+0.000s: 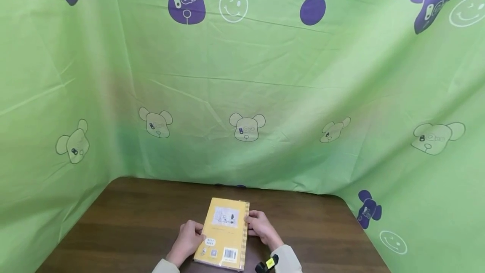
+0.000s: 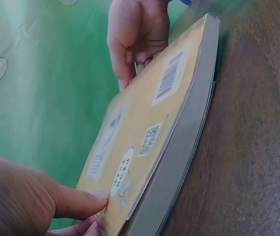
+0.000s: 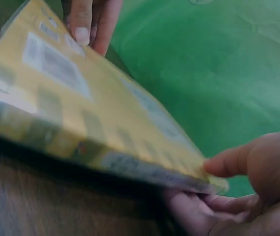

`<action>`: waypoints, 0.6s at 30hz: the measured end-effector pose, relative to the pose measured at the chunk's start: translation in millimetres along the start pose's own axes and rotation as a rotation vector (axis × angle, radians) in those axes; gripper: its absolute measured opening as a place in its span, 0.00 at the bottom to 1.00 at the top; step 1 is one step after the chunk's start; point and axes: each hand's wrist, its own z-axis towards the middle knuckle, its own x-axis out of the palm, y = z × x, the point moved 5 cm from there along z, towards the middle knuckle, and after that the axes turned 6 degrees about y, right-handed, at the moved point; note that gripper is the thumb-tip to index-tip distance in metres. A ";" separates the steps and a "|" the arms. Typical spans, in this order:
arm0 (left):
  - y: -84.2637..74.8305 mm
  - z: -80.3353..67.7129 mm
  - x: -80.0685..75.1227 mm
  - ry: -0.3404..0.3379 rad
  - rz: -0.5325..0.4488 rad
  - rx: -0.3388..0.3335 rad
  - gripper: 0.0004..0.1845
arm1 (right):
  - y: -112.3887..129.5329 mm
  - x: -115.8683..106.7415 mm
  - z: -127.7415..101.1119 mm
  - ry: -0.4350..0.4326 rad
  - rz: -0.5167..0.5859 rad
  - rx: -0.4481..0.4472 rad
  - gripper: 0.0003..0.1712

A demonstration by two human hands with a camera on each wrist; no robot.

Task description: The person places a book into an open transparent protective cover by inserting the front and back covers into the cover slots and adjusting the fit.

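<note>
A thick yellow book [image 1: 223,233] shows its back cover, with a barcode, a QR code and a small picture panel; a striped spine runs along its right side. My left hand [image 1: 188,239] grips the left edge, thumb on the cover and fingers beneath. On the spine side, my right hand [image 1: 261,226] pinches the book near its far end, thumb on top and fingers under it in the right wrist view. The book [image 2: 144,123] is tilted close over the table, its grey page edge facing the left wrist camera.
The brown wooden table [image 1: 310,222] spreads around the book. Green cloth [image 1: 242,75] printed with bears and smiley faces hangs at the back and both sides. A black strap with a yellow tag [image 1: 270,263] sits at the right wrist.
</note>
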 end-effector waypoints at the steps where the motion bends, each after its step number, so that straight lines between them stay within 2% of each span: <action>1: -0.6 -0.2 0.4 0.003 -0.006 0.005 0.08 | -1.6 -0.7 0.5 -0.001 0.006 -0.003 0.24; 5: -1.8 1.5 0.2 0.025 -0.022 0.002 0.09 | 1.5 -1.5 2.1 -0.018 0.016 -0.044 0.26; 10: 2.3 5.3 -6.6 0.062 -0.046 -0.051 0.13 | 12.2 2.0 5.5 -0.034 0.052 -0.118 0.27; 18: 12.3 11.4 -7.9 0.101 -0.045 -0.046 0.18 | 18.8 0.6 3.7 -0.019 0.087 -0.175 0.25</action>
